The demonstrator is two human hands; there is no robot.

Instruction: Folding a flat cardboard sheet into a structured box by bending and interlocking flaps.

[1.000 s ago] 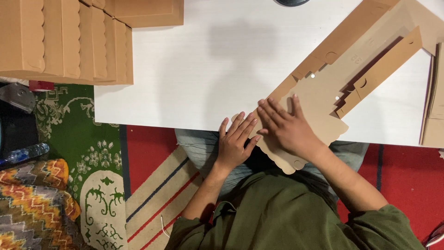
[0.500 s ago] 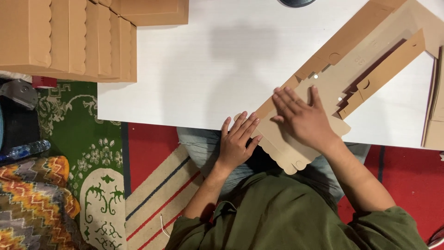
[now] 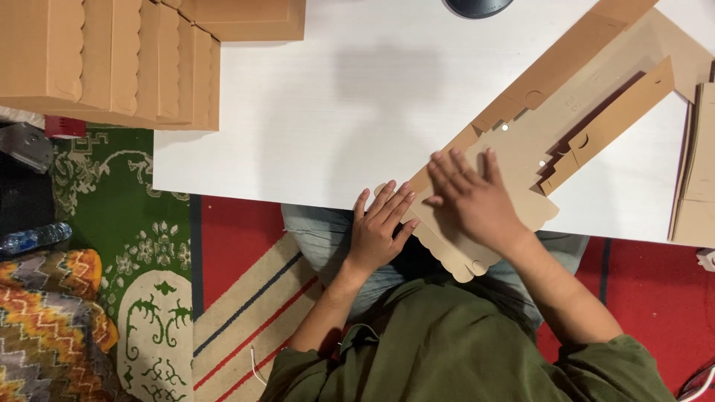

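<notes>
Flat die-cut cardboard blank [image 3: 521, 134] lying diagonally on the white table [image 3: 313, 97], its scalloped lower end overhanging the table's near edge above the person's lap. The right hand [image 3: 473, 197] lies palm down on this lower part of the blank, fingers [image 3: 447, 170] spread and extended, gripping nothing, pressing flat against the board. The left hand [image 3: 380, 223] rests at the blank's left edge, just beside the right hand, fingers straight and close together, their tips touching the board's margin at the table edge; it too holds nothing.

Compared with half a second earlier, the right hand has slid back down the blank toward the scalloped end, while the left hand keeps its place.

Left of the blank, well apart at the table's far-left corner, stands a row of folded cardboard boxes [image 3: 112, 59] with scalloped flaps. Right of the blank, at the table's right edge, lies a stack of further flat blanks [image 3: 693, 171]. Beyond the blank, at the far table edge, a dark round object [image 3: 477, 6] is partly cut off. Below the table a patterned carpet [image 3: 149, 246] covers the floor; a plastic bottle [image 3: 33, 238] lies on it far to the left of the blank
</notes>
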